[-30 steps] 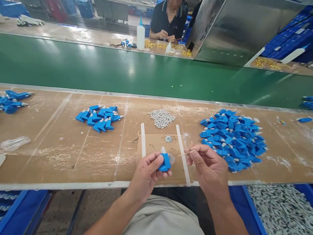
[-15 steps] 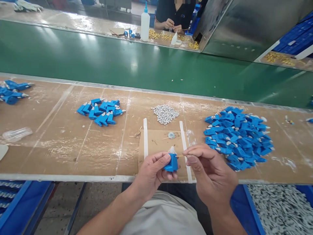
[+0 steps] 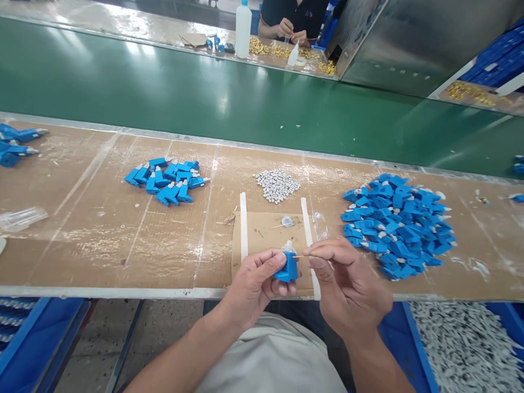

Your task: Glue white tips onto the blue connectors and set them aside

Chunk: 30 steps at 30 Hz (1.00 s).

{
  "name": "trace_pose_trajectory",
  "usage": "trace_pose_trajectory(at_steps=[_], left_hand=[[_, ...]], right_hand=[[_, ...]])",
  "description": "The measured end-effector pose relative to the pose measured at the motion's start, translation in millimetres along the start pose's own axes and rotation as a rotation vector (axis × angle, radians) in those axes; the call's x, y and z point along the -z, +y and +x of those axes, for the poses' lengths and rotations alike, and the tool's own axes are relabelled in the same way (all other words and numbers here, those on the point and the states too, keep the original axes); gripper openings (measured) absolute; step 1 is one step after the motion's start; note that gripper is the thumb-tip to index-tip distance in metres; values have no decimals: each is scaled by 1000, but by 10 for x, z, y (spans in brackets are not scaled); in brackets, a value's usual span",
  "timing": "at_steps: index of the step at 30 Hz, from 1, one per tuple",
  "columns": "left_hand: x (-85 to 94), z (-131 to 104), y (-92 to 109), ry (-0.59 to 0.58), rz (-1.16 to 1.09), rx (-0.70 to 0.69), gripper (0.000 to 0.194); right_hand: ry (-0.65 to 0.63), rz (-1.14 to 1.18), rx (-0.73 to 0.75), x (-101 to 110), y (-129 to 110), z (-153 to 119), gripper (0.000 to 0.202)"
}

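From here, the left hand [image 3: 260, 281] is closed around a blue part [image 3: 286, 267] above the cardboard [image 3: 272, 232]; the right hand [image 3: 350, 284], fingertips pinched on a thin stick [image 3: 303, 256], brings its tip to the part. Grey bits [image 3: 277, 185] lie beyond the cardboard, a blue pile [image 3: 399, 226] right of it.

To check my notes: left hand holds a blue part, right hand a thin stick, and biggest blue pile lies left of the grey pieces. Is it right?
No: in the head view the biggest blue pile lies right of the grey pieces. The left hand holds the blue part, the right hand the stick.
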<state>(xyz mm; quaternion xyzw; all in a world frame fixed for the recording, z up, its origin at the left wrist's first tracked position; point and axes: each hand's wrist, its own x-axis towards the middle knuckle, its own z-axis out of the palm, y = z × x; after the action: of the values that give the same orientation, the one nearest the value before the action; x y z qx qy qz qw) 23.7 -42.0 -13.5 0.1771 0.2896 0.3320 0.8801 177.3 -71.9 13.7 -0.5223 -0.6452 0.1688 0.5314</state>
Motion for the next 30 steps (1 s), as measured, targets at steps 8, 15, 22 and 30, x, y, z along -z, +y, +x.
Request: trace_pose_trajectory(at_steps=[8,15,22,30], left_hand=[[69,-27,30,37,-1,-15,27],[310,-62,144,153,-83,-115,24],[496,-67,196,119,-101,-68,27],[632,-45,80,70,-169,-30,29]], right_hand=[[104,63,-92,50,-1,41,18],[-156,-73,-339,63,330,-86,9],[-251,-251,-247,-26,595,533,9],[-614,-470,54,-571,934,1254,17]])
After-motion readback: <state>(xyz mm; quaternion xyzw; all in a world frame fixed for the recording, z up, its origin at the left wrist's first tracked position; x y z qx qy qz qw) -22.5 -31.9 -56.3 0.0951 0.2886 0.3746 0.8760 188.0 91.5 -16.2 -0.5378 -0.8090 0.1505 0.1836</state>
